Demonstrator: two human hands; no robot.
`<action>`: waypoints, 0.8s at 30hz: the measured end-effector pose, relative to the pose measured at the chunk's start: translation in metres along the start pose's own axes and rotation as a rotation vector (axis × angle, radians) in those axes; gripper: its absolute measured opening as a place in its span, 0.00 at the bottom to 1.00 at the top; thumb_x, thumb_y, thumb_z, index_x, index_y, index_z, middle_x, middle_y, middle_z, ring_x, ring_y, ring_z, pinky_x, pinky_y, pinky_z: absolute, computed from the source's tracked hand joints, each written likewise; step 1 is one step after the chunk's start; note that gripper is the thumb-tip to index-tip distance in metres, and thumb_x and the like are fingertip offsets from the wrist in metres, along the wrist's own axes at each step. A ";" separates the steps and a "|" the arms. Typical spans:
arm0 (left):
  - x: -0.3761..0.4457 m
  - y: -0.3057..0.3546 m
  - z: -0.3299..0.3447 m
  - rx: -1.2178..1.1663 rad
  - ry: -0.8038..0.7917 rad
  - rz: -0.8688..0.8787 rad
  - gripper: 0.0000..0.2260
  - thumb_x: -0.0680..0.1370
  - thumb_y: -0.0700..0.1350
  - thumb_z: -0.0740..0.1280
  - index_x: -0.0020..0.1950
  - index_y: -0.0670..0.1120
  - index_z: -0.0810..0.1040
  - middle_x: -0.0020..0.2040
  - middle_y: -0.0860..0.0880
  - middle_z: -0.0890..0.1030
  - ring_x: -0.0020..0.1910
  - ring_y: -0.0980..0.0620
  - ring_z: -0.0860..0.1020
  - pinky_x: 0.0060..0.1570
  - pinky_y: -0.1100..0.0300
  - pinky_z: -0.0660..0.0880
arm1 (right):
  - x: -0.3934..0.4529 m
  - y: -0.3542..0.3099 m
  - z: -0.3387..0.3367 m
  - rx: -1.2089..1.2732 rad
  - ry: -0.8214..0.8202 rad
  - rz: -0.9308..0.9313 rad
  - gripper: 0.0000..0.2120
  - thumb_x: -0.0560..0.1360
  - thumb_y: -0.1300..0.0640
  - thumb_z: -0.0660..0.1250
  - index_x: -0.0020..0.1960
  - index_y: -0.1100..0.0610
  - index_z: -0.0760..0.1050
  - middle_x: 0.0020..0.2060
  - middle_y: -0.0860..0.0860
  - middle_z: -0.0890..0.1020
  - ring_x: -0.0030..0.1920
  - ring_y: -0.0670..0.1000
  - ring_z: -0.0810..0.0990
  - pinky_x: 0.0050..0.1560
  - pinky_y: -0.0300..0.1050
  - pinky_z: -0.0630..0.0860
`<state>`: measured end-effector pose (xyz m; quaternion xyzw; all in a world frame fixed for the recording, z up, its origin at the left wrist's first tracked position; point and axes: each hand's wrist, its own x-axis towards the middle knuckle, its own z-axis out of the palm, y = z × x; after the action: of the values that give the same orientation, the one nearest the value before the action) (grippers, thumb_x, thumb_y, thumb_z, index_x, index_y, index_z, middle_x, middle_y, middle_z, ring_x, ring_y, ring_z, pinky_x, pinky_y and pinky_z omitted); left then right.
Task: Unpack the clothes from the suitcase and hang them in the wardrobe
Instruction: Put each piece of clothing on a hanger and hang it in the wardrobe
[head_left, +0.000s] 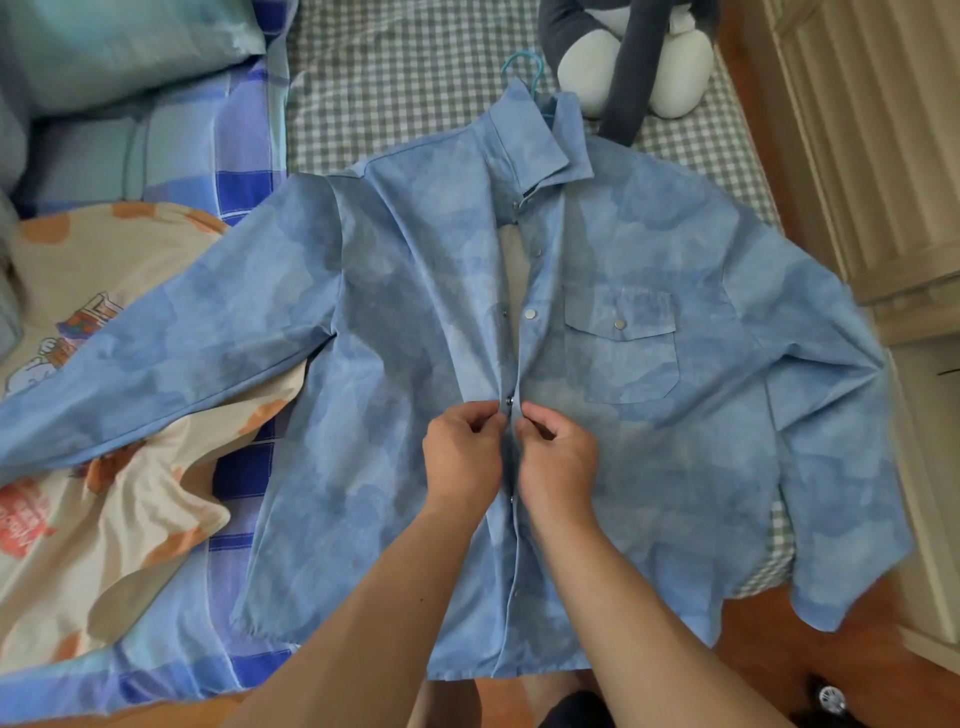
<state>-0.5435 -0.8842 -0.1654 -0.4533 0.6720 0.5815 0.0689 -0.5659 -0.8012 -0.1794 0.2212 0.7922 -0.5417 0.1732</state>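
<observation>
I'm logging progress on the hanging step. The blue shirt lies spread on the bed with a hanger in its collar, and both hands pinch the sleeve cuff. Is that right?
Not quite. In the head view the left hand and right hand pinch the front placket at a snap, not a sleeve cuff. The blue shirt does lie spread on the bed, with the hanger in its collar.

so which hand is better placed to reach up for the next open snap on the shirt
Right, marginally. The right hand pinches the placket edge carrying the silver snap higher up, so it can slide straight up that edge. The left hand pinches the opposite edge of the shirt.
</observation>
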 end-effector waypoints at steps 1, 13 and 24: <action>-0.001 0.002 0.000 0.023 -0.004 0.015 0.09 0.79 0.42 0.70 0.44 0.55 0.85 0.39 0.56 0.85 0.40 0.63 0.81 0.46 0.67 0.79 | 0.000 0.000 0.000 0.016 -0.009 0.010 0.11 0.76 0.65 0.69 0.54 0.54 0.84 0.41 0.36 0.81 0.45 0.37 0.81 0.50 0.33 0.75; 0.011 -0.005 0.000 0.215 0.050 0.102 0.07 0.79 0.38 0.68 0.49 0.46 0.85 0.45 0.56 0.80 0.47 0.57 0.78 0.42 0.76 0.68 | 0.017 -0.008 -0.001 -0.240 -0.145 -0.096 0.08 0.75 0.66 0.70 0.50 0.57 0.85 0.36 0.39 0.80 0.39 0.34 0.78 0.40 0.23 0.70; 0.017 -0.006 0.002 0.339 0.033 0.123 0.08 0.78 0.35 0.67 0.45 0.43 0.85 0.41 0.50 0.77 0.41 0.55 0.76 0.39 0.71 0.69 | 0.031 -0.010 -0.008 -0.509 -0.279 -0.186 0.07 0.74 0.64 0.69 0.42 0.55 0.84 0.37 0.46 0.83 0.40 0.47 0.81 0.40 0.42 0.76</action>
<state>-0.5506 -0.8909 -0.1808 -0.4026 0.7878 0.4557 0.0977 -0.5980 -0.7915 -0.1848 0.0209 0.8878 -0.3646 0.2799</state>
